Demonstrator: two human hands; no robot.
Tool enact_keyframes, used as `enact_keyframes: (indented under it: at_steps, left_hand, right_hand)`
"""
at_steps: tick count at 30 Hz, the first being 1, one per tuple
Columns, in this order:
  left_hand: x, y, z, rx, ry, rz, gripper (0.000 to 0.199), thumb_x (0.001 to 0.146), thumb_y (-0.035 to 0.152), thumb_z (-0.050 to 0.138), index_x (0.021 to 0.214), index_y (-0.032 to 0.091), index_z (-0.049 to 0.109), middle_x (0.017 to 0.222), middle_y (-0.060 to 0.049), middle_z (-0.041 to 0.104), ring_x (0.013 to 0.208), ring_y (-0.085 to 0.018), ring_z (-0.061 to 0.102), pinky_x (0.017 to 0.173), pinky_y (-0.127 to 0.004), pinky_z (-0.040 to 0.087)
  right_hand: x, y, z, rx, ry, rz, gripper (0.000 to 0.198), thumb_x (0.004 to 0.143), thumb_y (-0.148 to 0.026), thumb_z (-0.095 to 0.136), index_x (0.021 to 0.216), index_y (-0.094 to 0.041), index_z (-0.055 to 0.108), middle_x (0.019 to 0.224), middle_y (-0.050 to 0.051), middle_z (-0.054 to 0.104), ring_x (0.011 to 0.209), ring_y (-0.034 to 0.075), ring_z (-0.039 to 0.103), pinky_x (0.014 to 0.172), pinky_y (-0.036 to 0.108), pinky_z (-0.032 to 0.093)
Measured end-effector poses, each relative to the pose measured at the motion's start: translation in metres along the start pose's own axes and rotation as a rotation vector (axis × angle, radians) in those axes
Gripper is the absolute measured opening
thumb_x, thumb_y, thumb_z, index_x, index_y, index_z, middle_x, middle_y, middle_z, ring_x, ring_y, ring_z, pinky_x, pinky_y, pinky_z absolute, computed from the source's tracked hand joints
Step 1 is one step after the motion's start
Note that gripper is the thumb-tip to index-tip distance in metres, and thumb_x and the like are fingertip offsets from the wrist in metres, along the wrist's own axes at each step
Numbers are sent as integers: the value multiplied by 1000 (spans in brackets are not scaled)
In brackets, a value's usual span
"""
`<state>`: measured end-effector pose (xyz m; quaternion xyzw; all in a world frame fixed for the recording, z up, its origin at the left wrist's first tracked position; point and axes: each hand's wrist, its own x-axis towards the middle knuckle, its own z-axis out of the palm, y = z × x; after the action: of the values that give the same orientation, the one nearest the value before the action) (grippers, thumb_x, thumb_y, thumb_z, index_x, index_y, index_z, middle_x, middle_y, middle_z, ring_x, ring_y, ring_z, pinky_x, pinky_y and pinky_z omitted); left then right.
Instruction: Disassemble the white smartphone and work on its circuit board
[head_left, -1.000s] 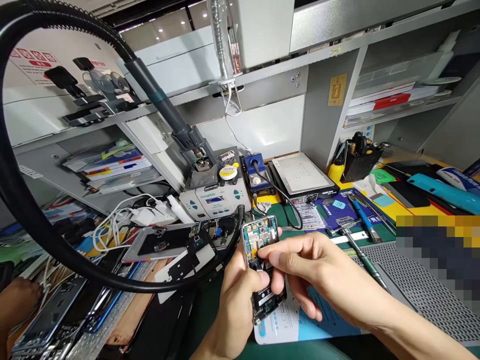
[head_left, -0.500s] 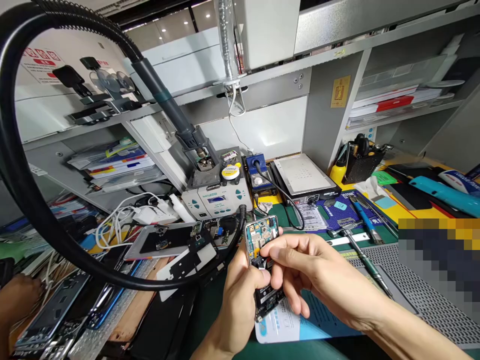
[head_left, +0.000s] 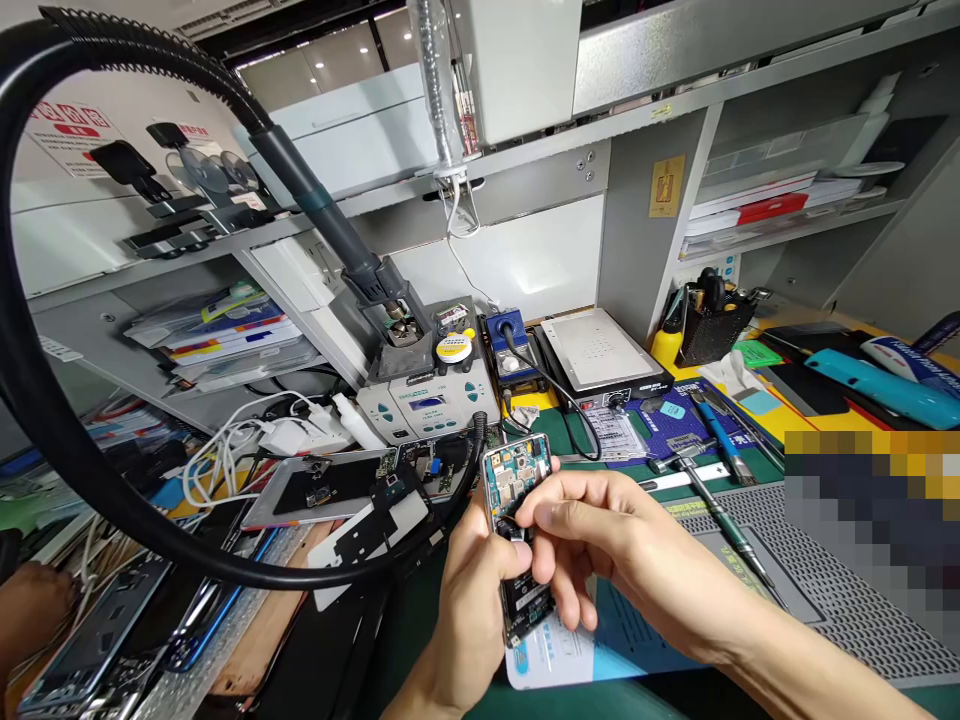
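Observation:
An opened smartphone (head_left: 517, 475), its back off, shows a blue-green circuit board at the top and a black battery below. My left hand (head_left: 472, 590) grips it from the left side, tilted upright, with the thumb lying over its middle. Across that middle runs a dark flex cable (head_left: 512, 527), partly covered. My right hand (head_left: 607, 530) has thumb and index finger pinched at this cable, against the phone; whatever sits between the fingertips is hidden. Its other fingers curl loosely beside the battery.
Behind the phone stands a hot-air station (head_left: 427, 400), whose black hose (head_left: 247, 565) loops across the left side. Phone parts crowd the left, near another person's hand (head_left: 37, 605). At right lie a screwdriver (head_left: 731, 540), a blue-handled brush (head_left: 720, 435) and a perforated mat (head_left: 847, 580).
The view has shifted slightly. Both hands keep their hold on the phone, and my right fingertips stay at its middle. An orange bit seen there earlier is now mostly covered.

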<state>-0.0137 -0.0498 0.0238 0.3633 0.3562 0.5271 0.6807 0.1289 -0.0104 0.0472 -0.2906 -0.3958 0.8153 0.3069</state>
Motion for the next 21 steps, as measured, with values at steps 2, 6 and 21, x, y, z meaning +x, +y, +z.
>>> enact_keyframes:
  at_steps: [2,6,21]
  left_hand:
    - [0,-1,-1,18,82,37,46,77,22,57,123,17,62,78,-4,67,75,-27,71,85,-48,55]
    - [1,-3,1,35,163,119,44,72,16,58,115,18,66,101,-6,72,103,-30,66,97,-43,49]
    - [-1,-1,-3,-32,32,155,51,79,13,52,128,19,64,117,-6,71,122,-30,57,106,-43,43]
  right_hand:
    - [0,1,0,-34,0,-15,27,83,-40,68,85,-14,65,65,1,65,42,9,57,41,20,42]
    - [-1,7,2,-225,136,-166,24,88,-41,64,88,-17,64,64,-2,62,44,9,54,43,21,42]
    - [-5,17,-1,-860,158,-839,27,84,0,52,93,-16,71,82,4,68,77,13,62,71,24,49]
